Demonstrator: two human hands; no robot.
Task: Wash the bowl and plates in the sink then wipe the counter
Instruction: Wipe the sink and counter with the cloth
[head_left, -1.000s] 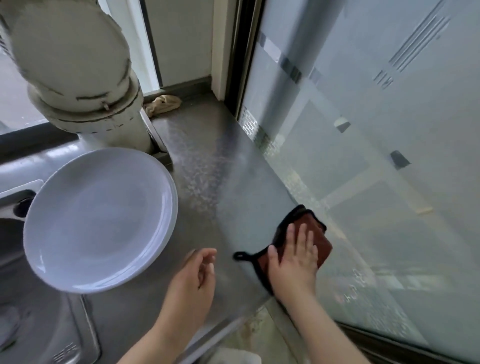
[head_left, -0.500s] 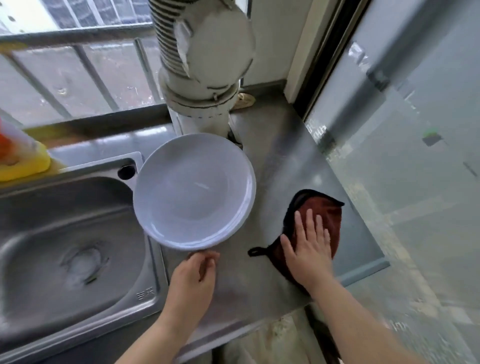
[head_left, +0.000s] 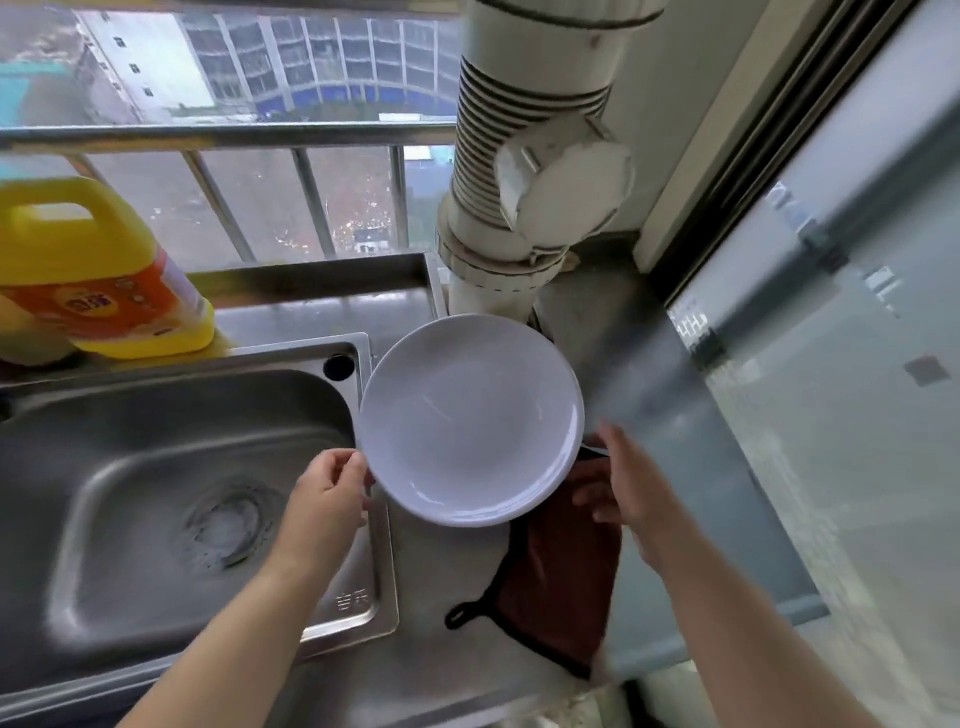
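Head camera looks down on a steel counter (head_left: 644, 374) with both forearms reaching in from the bottom edge. Between the two hands sits a white plate (head_left: 470, 418), round and shallow; a second rim showing under its near edge suggests it rests on another plate, though that lower one is mostly hidden. The left hand (head_left: 324, 501) is at the plate's left edge, fingers curled with the tips touching or almost touching the rim; whether it truly grips the rim cannot be told. The right hand (head_left: 631, 488) is at the plate's right edge, thumb up beside the rim and fingers bent below it over a dark red cloth (head_left: 558, 582); whether they hold the plate or the cloth cannot be told either. That cloth lies flat on the counter under and just nearer than the right hand, with a black edging and a small black loop pointing toward the left forearm. Beneath and to the outside of the left hand is the stainless sink (head_left: 156, 467), its basin showing a round drain (head_left: 226, 522). Beyond the left hand, past the sink's far rim, a yellow detergent jug (head_left: 98, 275) with an orange label stands on the ledge. Straight beyond the plate rises a thick white drainpipe (head_left: 524, 171). Outside the right arm runs a frosted glass door (head_left: 841, 338).
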